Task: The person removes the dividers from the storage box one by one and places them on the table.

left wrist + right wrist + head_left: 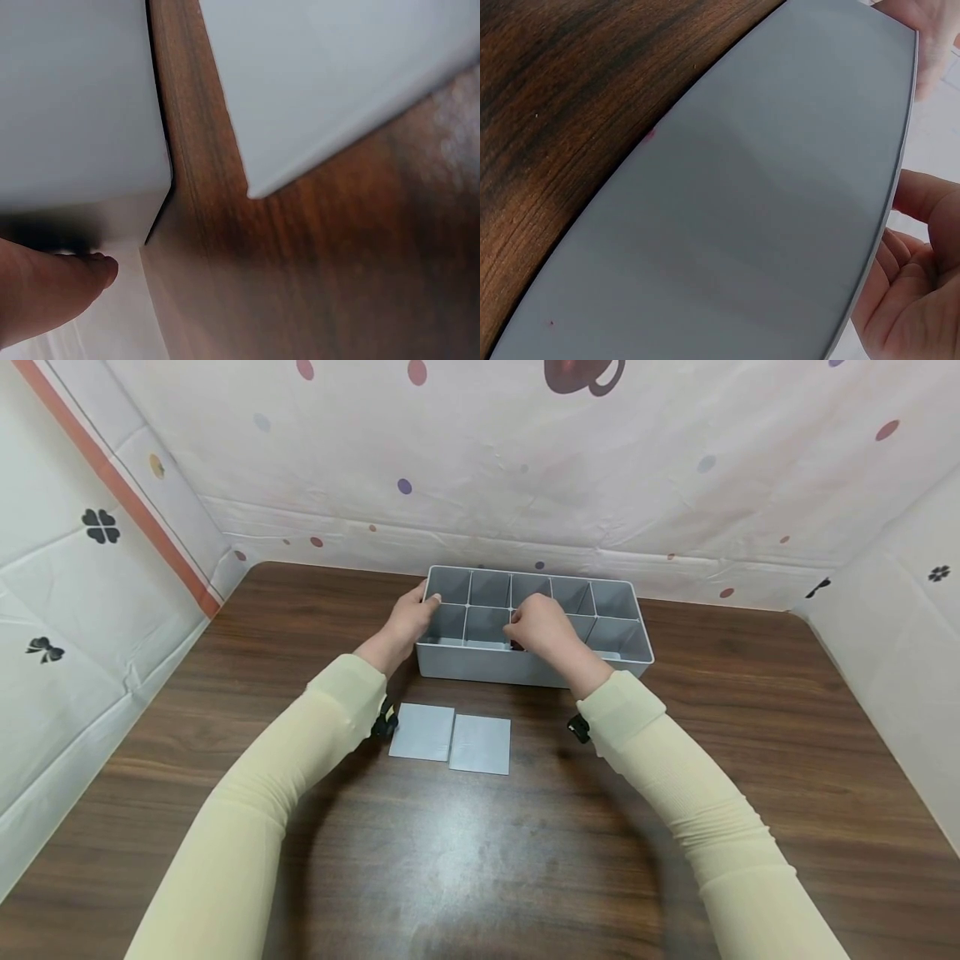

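A grey divided storage box (495, 665) stands at the back of the table, its compartments in two rows. My left hand (408, 620) grips the box's left end, with the thumb over the rim; in the left wrist view one finger (60, 289) shows by the box's outer wall. Over the middle of the front row, my right hand (542, 625) reaches down with curled fingers. A small dark object (516, 645) shows at its fingertips, its kind too small to tell. In the right wrist view the box wall hides those fingertips.
Two thin pale grey square panels (480, 744) lie side by side on the brown wooden table (465, 860), in front of the box. A patterned white cloth (480, 468) hangs close behind the box and along both sides.
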A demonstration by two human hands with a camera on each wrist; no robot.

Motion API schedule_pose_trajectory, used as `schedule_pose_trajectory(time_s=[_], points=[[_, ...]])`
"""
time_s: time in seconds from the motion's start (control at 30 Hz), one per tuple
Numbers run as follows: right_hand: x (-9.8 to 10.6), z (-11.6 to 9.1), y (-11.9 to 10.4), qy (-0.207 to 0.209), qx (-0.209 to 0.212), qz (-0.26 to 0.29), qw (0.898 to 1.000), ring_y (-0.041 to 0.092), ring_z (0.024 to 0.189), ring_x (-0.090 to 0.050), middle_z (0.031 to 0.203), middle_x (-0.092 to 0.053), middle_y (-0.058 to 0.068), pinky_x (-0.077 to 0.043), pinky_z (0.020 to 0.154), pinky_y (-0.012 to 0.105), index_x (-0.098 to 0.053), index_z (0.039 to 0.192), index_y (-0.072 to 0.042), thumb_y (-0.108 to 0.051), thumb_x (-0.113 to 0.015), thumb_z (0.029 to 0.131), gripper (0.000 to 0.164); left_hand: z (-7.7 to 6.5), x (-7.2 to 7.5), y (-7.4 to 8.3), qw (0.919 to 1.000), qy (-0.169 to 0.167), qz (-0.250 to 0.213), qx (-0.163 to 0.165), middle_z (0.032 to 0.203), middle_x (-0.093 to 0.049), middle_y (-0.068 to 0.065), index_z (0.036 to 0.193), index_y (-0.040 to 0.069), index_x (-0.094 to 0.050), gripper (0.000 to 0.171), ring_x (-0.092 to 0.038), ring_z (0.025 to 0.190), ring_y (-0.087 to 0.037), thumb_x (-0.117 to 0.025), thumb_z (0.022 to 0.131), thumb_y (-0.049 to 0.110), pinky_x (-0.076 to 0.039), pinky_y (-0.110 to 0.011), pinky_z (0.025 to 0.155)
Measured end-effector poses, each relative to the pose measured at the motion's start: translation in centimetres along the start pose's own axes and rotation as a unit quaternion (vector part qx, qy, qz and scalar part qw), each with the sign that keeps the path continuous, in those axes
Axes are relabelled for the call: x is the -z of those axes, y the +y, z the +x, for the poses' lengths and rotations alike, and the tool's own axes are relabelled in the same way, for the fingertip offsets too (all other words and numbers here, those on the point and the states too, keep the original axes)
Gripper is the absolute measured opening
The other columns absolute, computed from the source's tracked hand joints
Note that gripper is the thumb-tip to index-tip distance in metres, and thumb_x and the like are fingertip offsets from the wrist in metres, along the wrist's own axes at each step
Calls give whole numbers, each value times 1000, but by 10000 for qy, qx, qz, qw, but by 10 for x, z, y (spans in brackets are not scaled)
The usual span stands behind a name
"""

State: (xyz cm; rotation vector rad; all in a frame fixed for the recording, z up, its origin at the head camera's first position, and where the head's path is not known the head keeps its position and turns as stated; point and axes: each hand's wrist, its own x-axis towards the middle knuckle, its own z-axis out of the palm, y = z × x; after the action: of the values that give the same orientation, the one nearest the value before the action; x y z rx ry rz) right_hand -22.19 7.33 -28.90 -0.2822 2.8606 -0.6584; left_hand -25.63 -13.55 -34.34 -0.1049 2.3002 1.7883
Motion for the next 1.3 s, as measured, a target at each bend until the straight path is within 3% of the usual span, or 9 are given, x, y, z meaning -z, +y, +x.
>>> schedule_pose_trajectory(time_s=[0.57,0.7,0.97,1.3], points=[[-1,0,-2,122,-77,66,9999,9,46,-28,42,-36,-7,-25,54,24,-40,43,-19,-8,-53,93,52,2,0,-1,10000,19,77,-18,174,-18,-8,166,15,-15,59,-22,160,-26,-36,112,23,-25,-45,130],[-1,3,0,138,-119,5,9998,10,47,-32,42,-34,-7,-29,56,25,-40,44,-18,-11,-54,93,52,1,0,-1,10000,3,54,-13,174,-17,-7,166,15,-15,59,-22,160,-26,-36,112,23,-25,-45,130],[-1,7,5,-21,-34,114,9999,10,47,-49,44,-50,-8,-40,62,25,-50,45,-17,-14,-55,96,51,1,0,-1,10000,-2,62,-10,173,-21,-9,166,16,-16,58,-27,158,-28,-37,112,23,-26,-45,129],[1,8,5,-126,86,127,9998,9,48,-52,46,-52,-8,-43,61,25,-51,46,-16,-15,-54,98,52,1,0,-1,10000,-10,58,-2,173,-22,-9,166,17,-16,58,-28,158,-28,-37,112,24,-27,-45,129]])
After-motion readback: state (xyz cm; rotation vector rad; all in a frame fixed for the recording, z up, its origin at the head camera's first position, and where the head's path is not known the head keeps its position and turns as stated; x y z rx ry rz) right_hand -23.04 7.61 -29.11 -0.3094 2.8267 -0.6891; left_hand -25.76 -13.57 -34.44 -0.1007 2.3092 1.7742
